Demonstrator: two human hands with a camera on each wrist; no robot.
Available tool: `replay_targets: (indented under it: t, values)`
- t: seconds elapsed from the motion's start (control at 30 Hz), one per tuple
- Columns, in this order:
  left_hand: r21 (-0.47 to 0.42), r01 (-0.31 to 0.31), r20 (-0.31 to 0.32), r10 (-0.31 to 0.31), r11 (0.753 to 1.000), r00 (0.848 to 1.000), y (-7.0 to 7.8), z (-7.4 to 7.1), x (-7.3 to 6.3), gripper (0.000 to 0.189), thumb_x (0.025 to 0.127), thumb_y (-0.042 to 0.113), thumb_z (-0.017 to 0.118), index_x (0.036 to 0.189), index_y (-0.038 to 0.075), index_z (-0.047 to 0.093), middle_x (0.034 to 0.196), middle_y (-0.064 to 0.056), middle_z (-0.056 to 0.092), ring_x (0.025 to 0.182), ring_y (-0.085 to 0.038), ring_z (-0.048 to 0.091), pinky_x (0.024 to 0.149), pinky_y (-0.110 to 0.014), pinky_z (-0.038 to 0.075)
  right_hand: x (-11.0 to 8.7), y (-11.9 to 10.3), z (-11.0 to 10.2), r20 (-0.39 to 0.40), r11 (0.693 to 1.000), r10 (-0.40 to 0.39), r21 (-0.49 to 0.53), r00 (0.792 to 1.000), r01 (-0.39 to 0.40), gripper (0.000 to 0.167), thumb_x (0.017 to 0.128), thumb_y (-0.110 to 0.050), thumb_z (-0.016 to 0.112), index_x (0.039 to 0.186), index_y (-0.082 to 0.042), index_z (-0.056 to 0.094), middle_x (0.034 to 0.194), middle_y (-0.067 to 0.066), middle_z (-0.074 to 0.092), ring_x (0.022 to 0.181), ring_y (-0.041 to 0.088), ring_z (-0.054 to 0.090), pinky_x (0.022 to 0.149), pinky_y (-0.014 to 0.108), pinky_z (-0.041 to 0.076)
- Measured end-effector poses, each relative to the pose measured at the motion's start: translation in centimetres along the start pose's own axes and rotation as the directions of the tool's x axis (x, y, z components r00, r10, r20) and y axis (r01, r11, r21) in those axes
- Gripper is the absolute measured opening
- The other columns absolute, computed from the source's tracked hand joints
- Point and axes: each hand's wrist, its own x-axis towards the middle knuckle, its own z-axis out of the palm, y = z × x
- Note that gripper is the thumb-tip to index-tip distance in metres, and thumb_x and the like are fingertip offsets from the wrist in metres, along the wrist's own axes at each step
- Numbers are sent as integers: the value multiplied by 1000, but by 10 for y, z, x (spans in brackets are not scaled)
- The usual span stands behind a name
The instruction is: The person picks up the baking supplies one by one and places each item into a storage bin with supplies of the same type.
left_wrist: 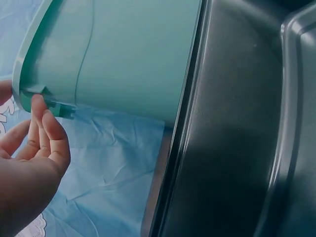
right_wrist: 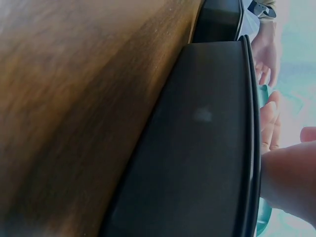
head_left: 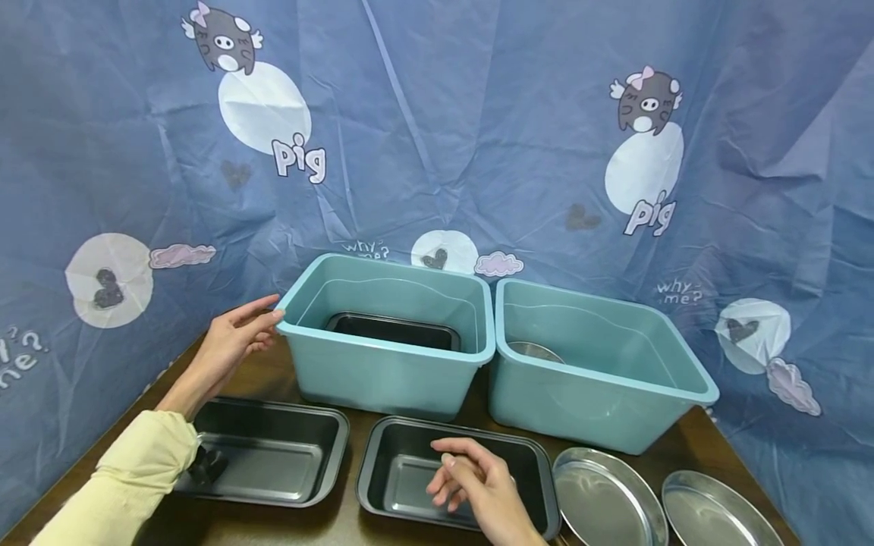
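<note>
My left hand (head_left: pixel 228 345) is at the near left corner of the left teal plastic bin (head_left: pixel 382 379), its fingertips and thumb gripping the rim. In the left wrist view, fingers (left_wrist: pixel 49 133) reach up under the lip of that bin. A dark rectangular baking pan (head_left: pixel 396 331) lies inside it. My right hand (head_left: pixel 474 485) hovers over a dark loaf pan (head_left: pixel 403 474) at the front middle, fingers loosely bent and holding nothing. Another dark loaf pan (head_left: pixel 273 455) sits below my left forearm, partly hidden by the sleeve.
A second teal bin (head_left: pixel 587 409) stands close to the right of the first, with a round metal pan (head_left: pixel 536 351) partly visible inside. Two round silver pans (head_left: pixel 608 500) (head_left: pixel 717 508) lie at the front right of the brown table. A blue printed cloth (head_left: pixel 437 136) hangs behind.
</note>
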Motion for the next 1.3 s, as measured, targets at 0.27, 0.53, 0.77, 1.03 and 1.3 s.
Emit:
replay_targets:
  t: [0.27, 0.53, 0.77, 1.03, 1.3]
  values:
    - [22, 4, 23, -5, 1000, 1000, 2, 0, -1, 65, 104, 23, 66, 154, -8, 38, 82, 5, 64, 70, -5, 58, 62, -18, 50, 2, 1, 5, 14, 999, -36, 12, 999, 36, 36, 108, -15, 54, 134, 10, 56, 91, 18, 71, 73, 14, 68, 65, 25, 56]
    - [10, -16, 27, 16, 1000, 1000, 6, 3, 0, 62, 104, 17, 64, 152, -14, 38, 82, 6, 66, 74, -4, 62, 69, -17, 55, 7, 0, 13, 41, 999, -22, 31, 999, 21, 36, 108, -15, 54, 135, 10, 55, 93, 20, 72, 76, 15, 70, 68, 26, 57]
    - [3, -15, 30, 15, 1000, 999, 6, 4, 0, 62, 105, 14, 63, 152, -15, 35, 83, 6, 65, 74, -4, 62, 69, -17, 55, 11, -1, 23, 46, 999, -3, 50, 999, 0, 35, 107, -14, 56, 135, 7, 56, 94, 19, 74, 77, 15, 72, 67, 27, 58]
    - [-19, -12, 24, 12, 1000, 1000, 6, 5, 1, 62, 104, 12, 63, 152, -15, 35, 83, 7, 66, 75, -3, 62, 69, -17, 55, 13, -3, 34, 82, 996, -7, 90, 997, 0, 34, 106, -10, 56, 134, 9, 56, 95, 22, 74, 77, 14, 73, 64, 26, 59]
    - [12, -22, 25, 22, 1000, 999, 6, 4, 0, 61, 105, 13, 62, 152, -15, 35, 83, 7, 65, 75, -3, 61, 69, -17, 55, 16, -3, 49, 107, 992, 35, 116, 994, -47, 36, 103, -9, 59, 135, 7, 57, 95, 22, 75, 80, 20, 75, 64, 27, 60]
